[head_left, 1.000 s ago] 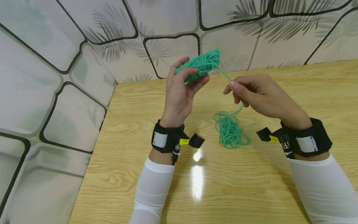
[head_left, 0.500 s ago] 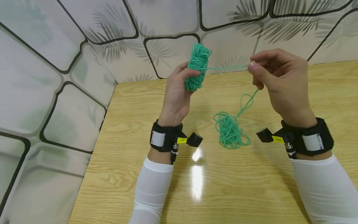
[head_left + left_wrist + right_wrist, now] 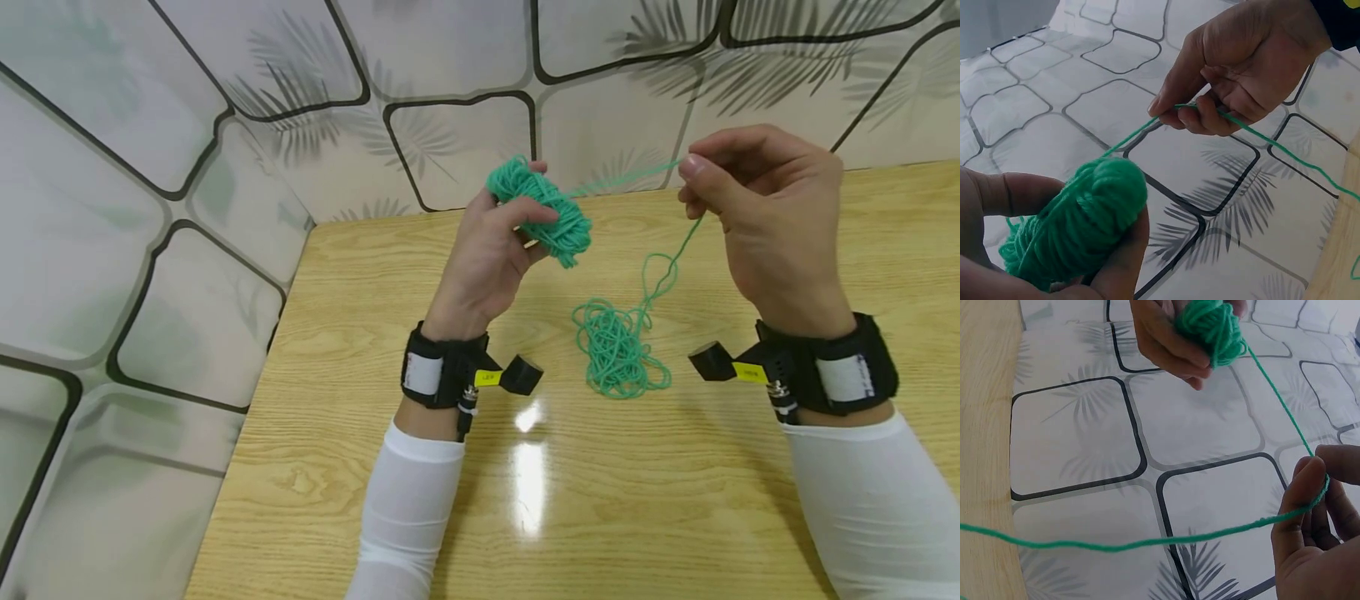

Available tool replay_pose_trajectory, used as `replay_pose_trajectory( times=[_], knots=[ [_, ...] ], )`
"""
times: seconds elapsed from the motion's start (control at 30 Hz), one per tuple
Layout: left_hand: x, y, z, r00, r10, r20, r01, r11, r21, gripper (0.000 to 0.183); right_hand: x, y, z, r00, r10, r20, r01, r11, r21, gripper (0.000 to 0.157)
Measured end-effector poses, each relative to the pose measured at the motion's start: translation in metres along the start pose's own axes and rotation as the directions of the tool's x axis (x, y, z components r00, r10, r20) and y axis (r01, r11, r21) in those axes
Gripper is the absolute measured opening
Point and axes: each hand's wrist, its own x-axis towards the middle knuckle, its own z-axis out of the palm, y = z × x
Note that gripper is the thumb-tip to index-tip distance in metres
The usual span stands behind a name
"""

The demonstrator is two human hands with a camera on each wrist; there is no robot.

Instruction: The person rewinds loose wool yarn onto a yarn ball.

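My left hand (image 3: 491, 254) grips a wound bundle of green yarn (image 3: 546, 212), thumb across its near side and fingers behind it. The bundle tilts down to the right in the head view. From it a strand (image 3: 626, 177) runs to my right hand (image 3: 776, 217), which pinches it between thumb and forefinger. Below that pinch the yarn drops to a loose tangled heap (image 3: 618, 350) on the wooden table. In the left wrist view the bundle (image 3: 1085, 219) fills the hand, and the strand stretches taut to the pinching fingers (image 3: 1175, 112).
The wooden table (image 3: 337, 467) meets a patterned wall covering (image 3: 465, 142) at the back and another patterned wall (image 3: 112, 250) on the left. Black straps with small cameras (image 3: 521, 375) sit on both wrists.
The right hand has moved right and up, drawing the strand with it. In the left hand the bundle has turned, from leaning up right, through upright, to sloping down right.
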Motion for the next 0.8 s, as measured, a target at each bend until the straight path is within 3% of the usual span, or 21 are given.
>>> replay_pose_trajectory(
  times=[0.17,0.33,0.53,0.63,0.73,0.8],
  knots=[
    [-0.0006,-0.001,-0.0019,0.999,0.047,0.013,-0.048,0.996,0.071,0.013,-0.0006,0.0001,0.0003,0.999,0.039,0.015,-0.039,0.999,-0.018,0.029],
    [-0.0002,-0.0019,-0.0007,0.996,0.073,-0.053,-0.073,0.997,0.006,0.021,-0.001,0.0001,-0.0003,0.998,0.053,0.018,-0.052,0.997,-0.056,0.029],
    [0.0011,-0.0019,0.0001,0.985,0.124,-0.123,-0.119,0.992,0.042,0.015,-0.0013,0.001,-0.0006,0.998,0.058,0.021,-0.056,0.995,-0.081,0.029],
    [0.0013,-0.0014,-0.0005,0.991,0.095,-0.1,-0.095,0.995,-0.004,0.017,-0.0014,0.0017,-0.0005,0.998,0.065,0.022,-0.063,0.993,-0.098,0.029],
    [0.0011,-0.0008,-0.0008,0.998,0.049,-0.027,-0.051,0.996,-0.073,0.027,-0.0018,0.0023,-0.0002,0.997,0.069,0.02,-0.066,0.991,-0.113,0.029],
    [0.0014,-0.0009,-0.0007,0.999,0.036,0.032,-0.032,0.993,-0.113,0.024,-0.0018,0.0027,0.0001,0.998,0.067,0.019,-0.064,0.989,-0.131,0.028]
  ],
)
